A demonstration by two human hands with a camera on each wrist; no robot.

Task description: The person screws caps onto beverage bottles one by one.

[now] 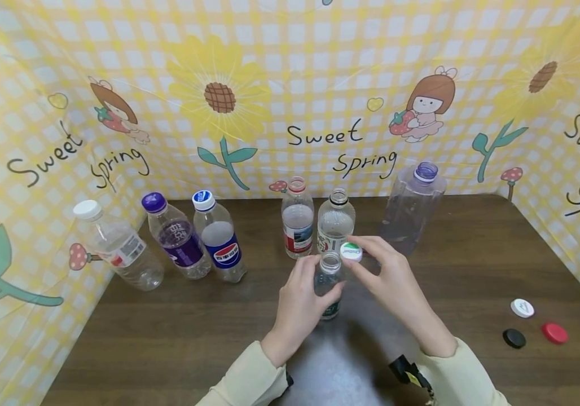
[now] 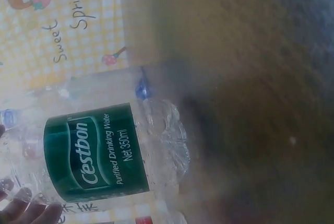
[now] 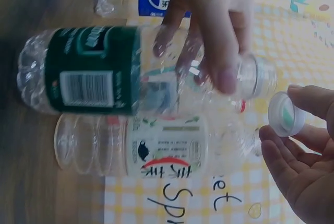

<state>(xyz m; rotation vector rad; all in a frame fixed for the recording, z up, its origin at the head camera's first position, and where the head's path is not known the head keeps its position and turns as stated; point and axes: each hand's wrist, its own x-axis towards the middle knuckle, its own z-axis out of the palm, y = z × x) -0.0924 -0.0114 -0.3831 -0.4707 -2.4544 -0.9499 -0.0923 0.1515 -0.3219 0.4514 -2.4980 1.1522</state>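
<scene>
In the head view my left hand grips the upper part of a small clear water bottle with an uncovered mouth. Its green Cestbon label fills much of the left wrist view. Between thumb and fingers, my right hand pinches a white bottle cap with a green-marked top, just right of the bottle's mouth. The right wrist view shows the cap's hollow side turned toward the mouth, apart from it. Behind stand an uncapped bottle with a white label and one with a red ring at its neck.
At the left stand capped bottles: one white-capped, one purple-capped and a Pepsi bottle. A large uncapped purple-tinted bottle stands back right. White, black and red caps lie on the right of the table.
</scene>
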